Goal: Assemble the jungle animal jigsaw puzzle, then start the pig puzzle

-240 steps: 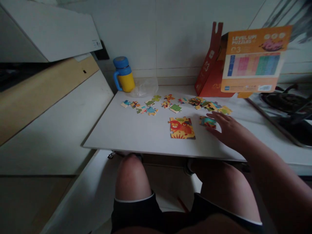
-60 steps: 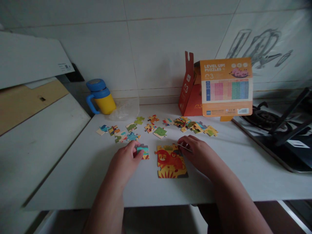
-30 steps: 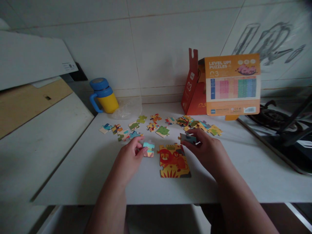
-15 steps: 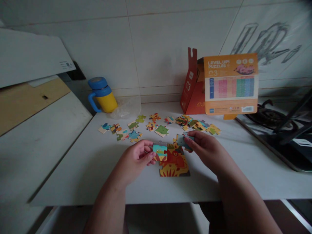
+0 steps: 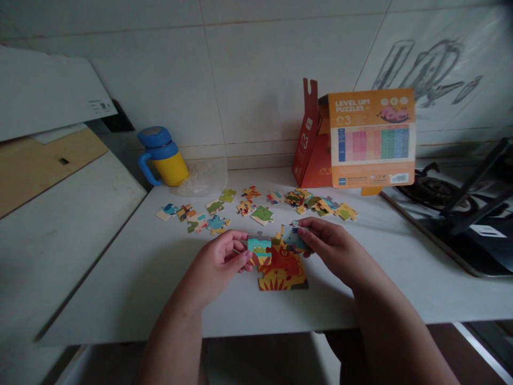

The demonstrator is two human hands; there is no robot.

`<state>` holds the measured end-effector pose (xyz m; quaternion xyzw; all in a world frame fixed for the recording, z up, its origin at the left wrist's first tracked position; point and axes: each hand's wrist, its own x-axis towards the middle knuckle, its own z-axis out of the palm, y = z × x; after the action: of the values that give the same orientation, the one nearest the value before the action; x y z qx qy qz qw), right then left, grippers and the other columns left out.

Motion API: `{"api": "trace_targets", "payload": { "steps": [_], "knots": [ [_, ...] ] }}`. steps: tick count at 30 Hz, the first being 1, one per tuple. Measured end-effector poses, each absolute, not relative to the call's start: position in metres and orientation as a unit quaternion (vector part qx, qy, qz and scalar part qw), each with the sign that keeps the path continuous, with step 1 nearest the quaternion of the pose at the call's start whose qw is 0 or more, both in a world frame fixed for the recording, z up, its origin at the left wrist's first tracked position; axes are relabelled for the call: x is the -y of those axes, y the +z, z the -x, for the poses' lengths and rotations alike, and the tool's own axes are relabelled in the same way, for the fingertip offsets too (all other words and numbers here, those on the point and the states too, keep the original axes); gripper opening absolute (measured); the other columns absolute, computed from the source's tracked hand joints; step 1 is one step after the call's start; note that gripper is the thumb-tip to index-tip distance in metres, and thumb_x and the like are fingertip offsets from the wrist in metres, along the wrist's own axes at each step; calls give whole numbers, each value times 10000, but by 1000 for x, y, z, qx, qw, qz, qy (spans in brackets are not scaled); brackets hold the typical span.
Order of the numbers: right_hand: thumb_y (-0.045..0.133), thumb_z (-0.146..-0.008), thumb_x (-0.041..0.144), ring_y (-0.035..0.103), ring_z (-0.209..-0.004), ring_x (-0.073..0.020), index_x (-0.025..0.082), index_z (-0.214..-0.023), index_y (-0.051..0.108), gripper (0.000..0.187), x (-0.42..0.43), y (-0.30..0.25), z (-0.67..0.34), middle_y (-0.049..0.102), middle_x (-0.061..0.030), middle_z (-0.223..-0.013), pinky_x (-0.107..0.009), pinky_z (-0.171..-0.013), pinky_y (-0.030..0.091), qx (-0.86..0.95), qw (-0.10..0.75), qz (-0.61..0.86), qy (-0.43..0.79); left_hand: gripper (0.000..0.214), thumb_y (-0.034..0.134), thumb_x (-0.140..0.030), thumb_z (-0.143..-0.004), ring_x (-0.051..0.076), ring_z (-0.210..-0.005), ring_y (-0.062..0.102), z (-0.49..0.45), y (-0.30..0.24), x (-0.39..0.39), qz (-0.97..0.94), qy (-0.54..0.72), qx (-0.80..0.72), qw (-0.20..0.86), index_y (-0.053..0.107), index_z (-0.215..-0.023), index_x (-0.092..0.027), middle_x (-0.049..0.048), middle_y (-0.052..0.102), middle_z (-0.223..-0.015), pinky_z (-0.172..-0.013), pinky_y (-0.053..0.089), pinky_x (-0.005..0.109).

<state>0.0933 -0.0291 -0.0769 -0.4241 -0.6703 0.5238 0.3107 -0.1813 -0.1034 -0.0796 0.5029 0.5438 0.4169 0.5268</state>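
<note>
Two hands, two puzzle pieces, one each. Left hand (image 5: 224,261) has thumb and fingers clamped on one crocodile piece (image 5: 259,248), green on turquoise, picture toward the camera. Right hand (image 5: 329,238) pinches one blue-grey piece (image 5: 292,236) by its right side. Both pieces are in front of the upper part of one lion picture (image 5: 282,274), an assembled block flat on the white table (image 5: 116,299); can't tell if either touches it. Piece count in the block unclear, partly covered. Behind the hands: ten loose pieces (image 5: 262,215) I can count, some touching, plus one overlapping row (image 5: 323,205) at their right, too jumbled to count. One red box (image 5: 315,160) at the back, against the wall side; its orange flap (image 5: 372,167) reads "LEVEL UP! PUZZLES" with what looks like "03", over one multi-colour chart and one barcode. Fine print unreadable. The red side also reads like "03". One blue-and-yellow flask (image 5: 173,167) at back left, one clear plastic wrapper (image 5: 206,177) just beside it. One stove (image 5: 476,251) at far right, white sticker (image 5: 487,231) on it, text illegible. One white panel (image 5: 52,91) at far left, small printed label (image 5: 102,106), also illegible.
</note>
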Motion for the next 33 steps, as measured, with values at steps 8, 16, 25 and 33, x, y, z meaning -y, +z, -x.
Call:
{"api": "trace_targets", "payload": {
  "steps": [8,16,25,33],
  "knots": [
    [712,-916,360,666,-781,-166,249,-1312,612,424,31,-80,-94,705,-11,-944,-286,-671,567,705,250,405,526,344,736,-340,-904,170,-761,733,184,-81,103,-498,435,-538,523,595,-1180,-190,8,696,-917,-717,551,310],
    [669,-946,358,658,-825,-181,237,-1160,624,250,33,-75,-93,736,-32,-980,-302,-704,544,704,248,388,540,346,738,-345,-889,173,-766,732,182,-78,105,-495,430,-535,532,601,-1168,-192,11,702,-917,-730,558,318],
    [627,-975,430,670,-857,-206,251,-1169,661,266,31,-76,-93,746,-39,-984,-326,-731,548,713,252,395,522,367,732,-370,-876,175,-765,725,182,-79,104,-495,423,-541,533,593,-1174,-206,10,695,-923,-749,568,334],
    [487,-980,255,687,-791,-246,223,-977,715,231,19,-86,-98,770,-90,-893,-344,-696,431,748,165,624,157,382,675,-359,-917,189,-844,704,190,-87,100,-532,417,-592,439,595,-1258,-206,9,701,-897,-775,544,320]
  ]
}}
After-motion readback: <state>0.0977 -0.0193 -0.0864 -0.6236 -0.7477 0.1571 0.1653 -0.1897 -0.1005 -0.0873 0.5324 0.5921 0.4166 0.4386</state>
